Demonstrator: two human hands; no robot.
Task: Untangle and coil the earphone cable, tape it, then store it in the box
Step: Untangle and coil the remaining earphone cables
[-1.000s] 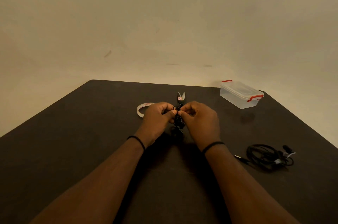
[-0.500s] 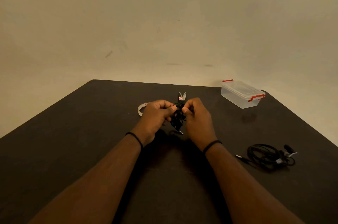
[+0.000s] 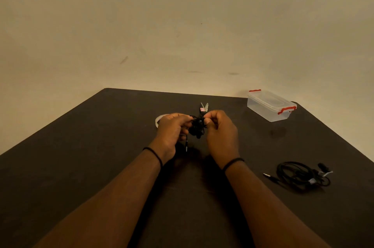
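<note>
Both hands are meeting just above the middle of the frame, raised over the dark table (image 3: 85, 166). The left hand (image 3: 172, 132) and the right hand (image 3: 219, 133) are each curling their fingers around one tangled black earphone cable (image 3: 197, 128), pinching the bundle from either side. One jack plug (image 3: 186, 145) is dangling from the bundle below the left hand. Each wrist is wearing one black band.

Just behind the hands, one pair of scissors (image 3: 204, 107) is lying with its blades pointing toward the far edge, and one roll of tape (image 3: 159, 119) is peeking out behind the left hand.

In the upper right of the table, one clear plastic box (image 3: 270, 106) is sitting with its lid on and two red clasps. At lower right, a second earphone cable (image 3: 299, 175) is lying loosely coiled, well apart from the hands.
</note>
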